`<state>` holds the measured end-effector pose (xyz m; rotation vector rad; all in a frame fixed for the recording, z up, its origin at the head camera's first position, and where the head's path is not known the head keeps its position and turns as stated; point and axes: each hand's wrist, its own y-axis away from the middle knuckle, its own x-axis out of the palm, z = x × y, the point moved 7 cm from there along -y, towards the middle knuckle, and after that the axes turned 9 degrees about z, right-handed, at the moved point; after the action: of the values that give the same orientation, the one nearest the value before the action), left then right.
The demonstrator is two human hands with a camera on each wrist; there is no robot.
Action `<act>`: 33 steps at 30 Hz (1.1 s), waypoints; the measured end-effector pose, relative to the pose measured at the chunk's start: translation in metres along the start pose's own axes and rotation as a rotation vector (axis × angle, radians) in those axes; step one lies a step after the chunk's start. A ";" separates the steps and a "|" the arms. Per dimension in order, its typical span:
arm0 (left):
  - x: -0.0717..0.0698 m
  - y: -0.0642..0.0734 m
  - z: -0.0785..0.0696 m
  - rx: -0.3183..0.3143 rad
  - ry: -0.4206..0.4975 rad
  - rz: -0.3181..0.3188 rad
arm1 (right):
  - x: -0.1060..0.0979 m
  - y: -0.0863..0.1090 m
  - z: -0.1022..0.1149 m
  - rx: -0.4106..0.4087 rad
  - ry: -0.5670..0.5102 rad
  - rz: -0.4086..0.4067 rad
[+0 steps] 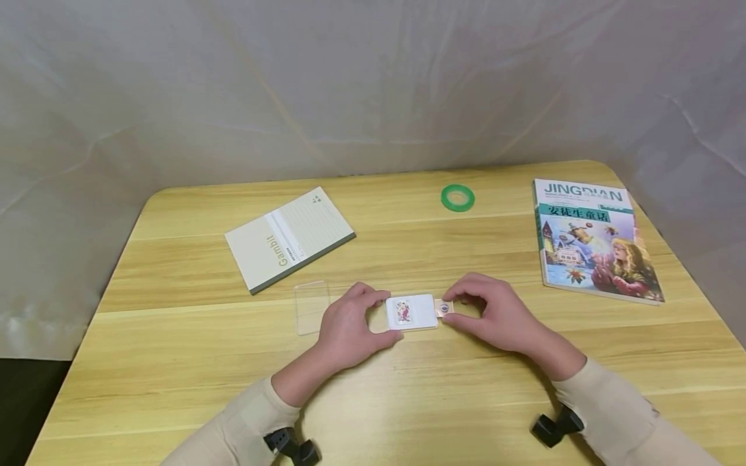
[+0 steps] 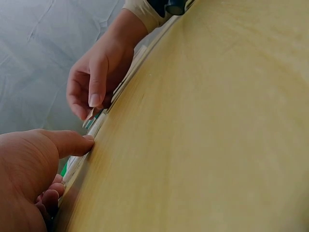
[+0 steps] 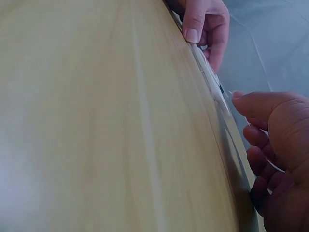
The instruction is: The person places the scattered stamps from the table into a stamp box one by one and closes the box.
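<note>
My left hand [image 1: 350,323] holds a small white rectangular case [image 1: 422,310] by its long edges, thumb at the near side and fingers at the far side. A colourful stamp [image 1: 403,312] lies on the case's left part. At the case's right end, my right hand [image 1: 495,314] pinches a small pinkish stamp-like piece [image 1: 444,308] between thumb and fingers. Left of my left hand lies a clear plastic lid [image 1: 310,309]. Both wrist views show the hands edge-on, my left thumb [image 2: 72,143] against the case and my right thumb [image 3: 256,104] at the small piece.
A beige notebook [image 1: 291,239] lies at the back left. Behind the hands is a green tape roll [image 1: 457,198]. An illustrated storybook [image 1: 594,243] lies at the right on the wooden table [image 1: 384,401]. A pale curtain [image 1: 373,84] hangs beyond the far edge.
</note>
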<state>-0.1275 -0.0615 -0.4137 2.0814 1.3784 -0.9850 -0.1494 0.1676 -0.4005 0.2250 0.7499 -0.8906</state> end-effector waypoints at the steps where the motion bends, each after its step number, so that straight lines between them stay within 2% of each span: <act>1: 0.000 0.000 0.000 0.000 0.002 0.001 | 0.001 -0.001 0.000 0.002 0.000 0.003; 17: 0.000 0.000 0.000 0.005 -0.002 0.005 | 0.010 -0.015 0.011 0.012 0.003 0.050; 33: 0.001 0.000 0.001 0.006 -0.004 0.011 | 0.016 -0.019 0.009 0.022 0.028 0.062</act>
<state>-0.1280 -0.0616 -0.4151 2.0884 1.3616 -0.9895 -0.1534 0.1416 -0.4019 0.2787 0.7554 -0.8386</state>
